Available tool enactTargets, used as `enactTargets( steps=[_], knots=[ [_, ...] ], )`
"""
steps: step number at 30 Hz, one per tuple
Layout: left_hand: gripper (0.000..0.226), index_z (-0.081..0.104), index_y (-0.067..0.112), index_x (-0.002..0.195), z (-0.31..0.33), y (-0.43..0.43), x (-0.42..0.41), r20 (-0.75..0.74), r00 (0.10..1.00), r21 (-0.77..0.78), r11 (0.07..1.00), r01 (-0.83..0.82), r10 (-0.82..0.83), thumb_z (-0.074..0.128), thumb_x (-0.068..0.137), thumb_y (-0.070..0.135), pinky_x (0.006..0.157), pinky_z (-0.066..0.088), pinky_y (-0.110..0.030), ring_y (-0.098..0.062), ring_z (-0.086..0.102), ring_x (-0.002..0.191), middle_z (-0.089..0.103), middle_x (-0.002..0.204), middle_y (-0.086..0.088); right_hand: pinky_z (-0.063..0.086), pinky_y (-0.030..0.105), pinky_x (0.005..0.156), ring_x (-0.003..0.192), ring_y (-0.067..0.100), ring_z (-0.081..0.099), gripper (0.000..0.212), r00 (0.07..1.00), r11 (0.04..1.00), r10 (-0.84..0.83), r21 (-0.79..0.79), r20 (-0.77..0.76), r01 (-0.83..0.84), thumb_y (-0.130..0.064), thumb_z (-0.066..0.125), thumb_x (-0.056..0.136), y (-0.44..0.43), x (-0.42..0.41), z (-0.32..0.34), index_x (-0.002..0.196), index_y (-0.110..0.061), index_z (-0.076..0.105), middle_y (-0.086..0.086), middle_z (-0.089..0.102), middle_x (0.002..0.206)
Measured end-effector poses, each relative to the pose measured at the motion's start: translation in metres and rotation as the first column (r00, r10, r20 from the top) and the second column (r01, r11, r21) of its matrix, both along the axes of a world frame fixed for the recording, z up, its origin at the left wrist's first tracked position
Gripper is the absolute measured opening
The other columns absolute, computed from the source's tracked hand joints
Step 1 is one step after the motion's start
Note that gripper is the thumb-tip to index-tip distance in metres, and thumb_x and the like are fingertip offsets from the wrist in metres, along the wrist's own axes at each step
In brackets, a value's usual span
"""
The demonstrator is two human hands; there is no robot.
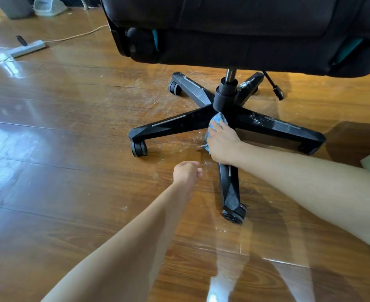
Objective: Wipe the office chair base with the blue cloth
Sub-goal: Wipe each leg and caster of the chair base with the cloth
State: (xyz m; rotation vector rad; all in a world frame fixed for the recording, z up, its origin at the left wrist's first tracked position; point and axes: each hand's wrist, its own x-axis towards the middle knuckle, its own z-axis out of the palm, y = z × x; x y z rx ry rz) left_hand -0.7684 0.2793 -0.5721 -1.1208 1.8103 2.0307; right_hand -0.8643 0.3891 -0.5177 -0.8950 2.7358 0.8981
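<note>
A black five-legged chair base (179,124) on casters stands on the wooden floor under a black seat (245,29). My right hand (222,144) presses a blue cloth (218,120) against the near leg, just below the central column (226,97). The cloth is mostly hidden under my fingers. My left hand (187,172) hovers over the floor left of that leg, fingers curled in, holding nothing. White dust specks cover the right leg (277,125).
White crumbs and scuffs lie on the floor (70,149) around the base. A power strip (28,47) with a cord lies at the far left. A grey bin (14,6) and a pale object (49,6) stand at the back left. The chair's lever (274,87) sticks out right.
</note>
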Motion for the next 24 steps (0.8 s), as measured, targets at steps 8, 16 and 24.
enactTargets(
  steps=[8, 16, 24],
  knots=[
    [0.045, 0.072, 0.016, 0.106, 0.002, 0.007, -0.012, -0.032, 0.996, -0.073, 0.993, -0.088, 0.086, 0.032, 0.094, 0.0, 0.066, 0.045, -0.028, -0.016, 0.062, 0.071, 0.072, 0.081, -0.001, 0.035, 0.037, 0.116, 0.131, 0.028, 0.05, 0.041, 0.94, 0.852, 0.308, -0.482, 0.15, -0.202, -0.033, 0.039, 0.102, 0.072, 0.116, -0.022, 0.107, -0.014, 0.075, 0.004, 0.068, 0.115],
    [0.041, 0.069, 0.018, 0.103, 0.0, 0.033, -0.011, -0.094, 0.994, -0.053, 0.997, -0.064, 0.059, 0.036, 0.09, 0.0, 0.065, 0.046, -0.029, -0.018, 0.062, 0.072, 0.071, 0.086, -0.004, 0.034, 0.04, 0.122, 0.143, 0.03, 0.047, 0.031, 0.874, 0.662, 0.485, -0.667, 0.033, -0.342, -0.023, 0.049, 0.106, 0.107, 0.102, -0.041, 0.115, -0.006, 0.074, 0.011, 0.064, 0.14],
    [0.033, 0.068, 0.023, 0.113, 0.011, 0.044, -0.007, -0.09, 0.994, -0.129, 0.989, -0.077, 0.066, 0.042, 0.097, 0.012, 0.074, 0.054, -0.034, -0.023, 0.068, 0.093, 0.073, 0.108, -0.005, 0.024, 0.036, 0.127, 0.159, 0.013, 0.017, 0.042, 0.988, 0.348, -0.041, -0.925, 0.146, 0.151, -0.022, 0.044, 0.111, 0.095, 0.131, -0.069, 0.152, -0.014, 0.051, -0.001, 0.031, 0.168]
  ],
)
